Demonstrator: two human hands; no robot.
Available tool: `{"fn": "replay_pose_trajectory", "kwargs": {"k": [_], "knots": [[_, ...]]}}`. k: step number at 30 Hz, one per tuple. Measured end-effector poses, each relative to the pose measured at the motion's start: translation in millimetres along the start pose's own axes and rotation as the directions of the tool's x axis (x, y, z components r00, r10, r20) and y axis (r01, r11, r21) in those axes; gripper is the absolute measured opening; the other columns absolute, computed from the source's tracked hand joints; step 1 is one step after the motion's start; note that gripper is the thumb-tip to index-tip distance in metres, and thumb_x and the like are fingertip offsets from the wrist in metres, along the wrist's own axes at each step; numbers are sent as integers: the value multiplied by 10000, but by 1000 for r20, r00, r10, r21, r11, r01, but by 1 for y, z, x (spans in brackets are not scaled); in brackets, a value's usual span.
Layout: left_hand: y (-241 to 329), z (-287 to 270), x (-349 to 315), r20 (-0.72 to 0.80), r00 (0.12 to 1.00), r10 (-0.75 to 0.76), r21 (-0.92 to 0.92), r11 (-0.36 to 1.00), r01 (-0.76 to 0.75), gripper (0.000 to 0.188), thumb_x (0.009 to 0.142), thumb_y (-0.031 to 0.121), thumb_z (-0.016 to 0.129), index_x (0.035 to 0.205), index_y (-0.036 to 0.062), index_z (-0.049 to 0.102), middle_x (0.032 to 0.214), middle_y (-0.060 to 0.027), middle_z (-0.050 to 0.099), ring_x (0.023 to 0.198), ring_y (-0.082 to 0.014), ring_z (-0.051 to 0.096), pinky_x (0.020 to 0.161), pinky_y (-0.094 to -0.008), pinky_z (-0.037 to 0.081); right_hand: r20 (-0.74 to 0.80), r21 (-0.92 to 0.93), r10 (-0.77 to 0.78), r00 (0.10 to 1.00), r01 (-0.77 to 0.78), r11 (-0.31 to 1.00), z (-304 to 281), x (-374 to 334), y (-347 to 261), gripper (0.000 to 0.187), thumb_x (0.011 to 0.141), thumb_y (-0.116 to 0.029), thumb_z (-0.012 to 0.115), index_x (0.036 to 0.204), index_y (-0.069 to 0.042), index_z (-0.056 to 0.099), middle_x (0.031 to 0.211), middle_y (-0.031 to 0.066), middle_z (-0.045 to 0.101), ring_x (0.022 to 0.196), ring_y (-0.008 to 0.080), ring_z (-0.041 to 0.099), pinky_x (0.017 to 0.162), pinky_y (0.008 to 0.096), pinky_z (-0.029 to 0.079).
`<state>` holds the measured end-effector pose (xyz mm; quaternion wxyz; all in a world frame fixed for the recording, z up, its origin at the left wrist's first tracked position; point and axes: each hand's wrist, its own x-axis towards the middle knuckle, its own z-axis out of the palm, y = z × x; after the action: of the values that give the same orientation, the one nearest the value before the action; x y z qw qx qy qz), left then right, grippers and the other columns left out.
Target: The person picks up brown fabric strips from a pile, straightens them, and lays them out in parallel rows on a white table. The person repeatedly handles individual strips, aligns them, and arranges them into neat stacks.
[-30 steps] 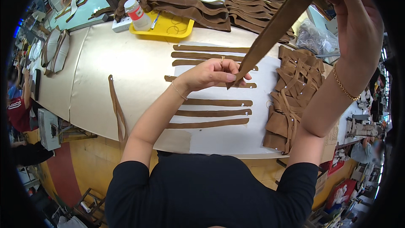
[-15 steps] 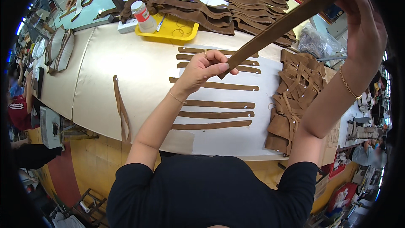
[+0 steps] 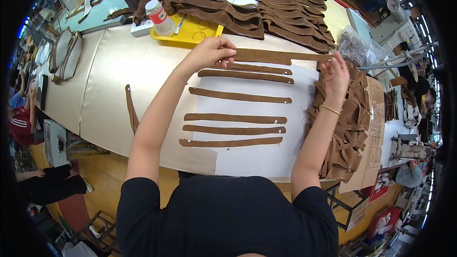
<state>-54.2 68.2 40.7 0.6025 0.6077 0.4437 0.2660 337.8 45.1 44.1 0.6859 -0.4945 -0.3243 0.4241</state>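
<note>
A brown leather-like strip [image 3: 266,56] is stretched nearly level between my two hands, over the far end of a row of similar strips. My left hand [image 3: 209,54] is closed on its left end, thumb and fingers pinched together. At the other end, the fingers of my right hand [image 3: 336,80] are closed around the strip's tip. Nearer to me, several brown strips [image 3: 240,96] lie side by side, spaced apart, on a white sheet [image 3: 252,159]. Small pale marks show near their ends.
A heap of tangled brown strips [image 3: 345,128] lies right of the sheet. One folded strip [image 3: 131,109] is at the left. Beyond stand a yellow tray [image 3: 190,38] with a jar [image 3: 161,18], stacked brown pieces [image 3: 297,14] and a clear plastic bag [image 3: 359,47].
My right hand has come down from high on the right, bringing the strip from a steep slant to nearly level. My left hand has moved left and away from me.
</note>
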Motion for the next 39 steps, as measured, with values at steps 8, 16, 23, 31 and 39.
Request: {"fn": "replay_pose_trajectory", "kwargs": {"k": [8, 16, 23, 31, 39], "knots": [[-28, 4, 73, -311, 950, -37, 479, 857, 190, 287, 912, 224, 616, 1114, 20, 640, 770, -87, 673, 592, -195, 636, 575, -323, 521, -89, -238, 156, 984, -173, 956, -5, 36, 84, 278, 928, -64, 579, 1197, 3, 567, 1020, 81, 638, 861, 191, 699, 609, 244, 543], [-14, 27, 19, -320, 884, 340, 821, 565, 80, 341, 855, 216, 692, 1148, 57, 619, 937, -136, 566, 900, -326, 619, 797, -401, 510, 159, -749, 86, 983, 64, 660, 6, -3, 83, 280, 870, -176, 685, 1106, -33, 644, 963, 54, 670, 708, 128, 624, 603, 257, 489], [-58, -30, -73, -206, 978, -27, 676, 719, 162, 238, 810, 155, 729, 1009, 33, 683, 964, -118, 569, 886, -251, 600, 828, -346, 495, 470, -848, 244, 848, 358, 391, -7, -81, 57, 221, 820, -129, 719, 1024, -49, 692, 956, 74, 635, 796, 187, 593, 732, 313, 506], [-90, -19, -97, -268, 963, 1, 591, 789, 164, 261, 758, 137, 782, 972, 38, 670, 983, -77, 580, 907, -206, 561, 851, -313, 490, 592, -794, 68, 803, 566, 223, 33, -103, 62, 212, 808, -90, 715, 1013, -57, 677, 1016, 108, 589, 910, 251, 573, 794, 357, 496], [-107, -4, -110, -365, 924, 113, 590, 796, 136, 151, 756, 117, 758, 833, 27, 665, 960, -112, 573, 930, -268, 572, 875, -363, 484, 782, -587, 191, 594, 597, 547, 127, -150, 92, 229, 787, -90, 719, 1011, -81, 672, 1019, 99, 581, 986, 305, 573, 871, 399, 484]]}}
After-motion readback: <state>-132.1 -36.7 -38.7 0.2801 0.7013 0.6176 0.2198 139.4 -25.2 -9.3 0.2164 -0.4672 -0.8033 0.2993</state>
